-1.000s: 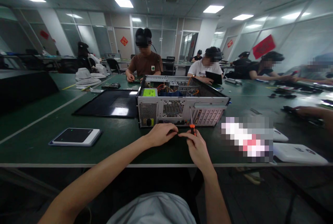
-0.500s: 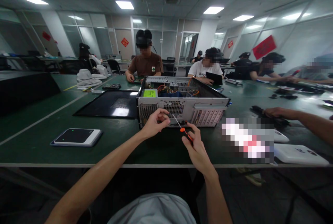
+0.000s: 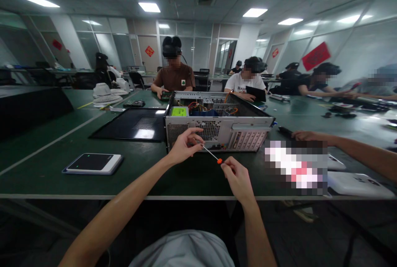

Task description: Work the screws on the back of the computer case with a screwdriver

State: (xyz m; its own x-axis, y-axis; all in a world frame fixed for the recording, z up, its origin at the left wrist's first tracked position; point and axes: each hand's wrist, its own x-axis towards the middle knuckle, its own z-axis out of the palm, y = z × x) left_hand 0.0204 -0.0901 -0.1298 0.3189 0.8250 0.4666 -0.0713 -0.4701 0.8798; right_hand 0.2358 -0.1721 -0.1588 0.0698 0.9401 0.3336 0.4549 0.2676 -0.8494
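Note:
My right hand (image 3: 237,178) grips the orange handle of a small screwdriver (image 3: 212,155), its thin shaft slanting up and left. My left hand (image 3: 185,146) pinches at the tip of that shaft, fingers closed together; whether a screw sits there is too small to tell. Both hands hover above the green table (image 3: 46,163) just in front of an open desktop computer case (image 3: 217,128), whose perforated rear panel faces me and whose top shows cables and a green label inside.
The case's black side panel (image 3: 133,124) lies flat to its left. A white-edged tablet (image 3: 93,163) rests at the near left. White devices (image 3: 356,180) lie at the right, where another person's forearm (image 3: 341,145) reaches in. Several people sit across the table.
Both hands rose from the table top. The screwdriver went from upright to slanting left, and my left hand moved up to pinch its tip. The neighbour's arm reached further left.

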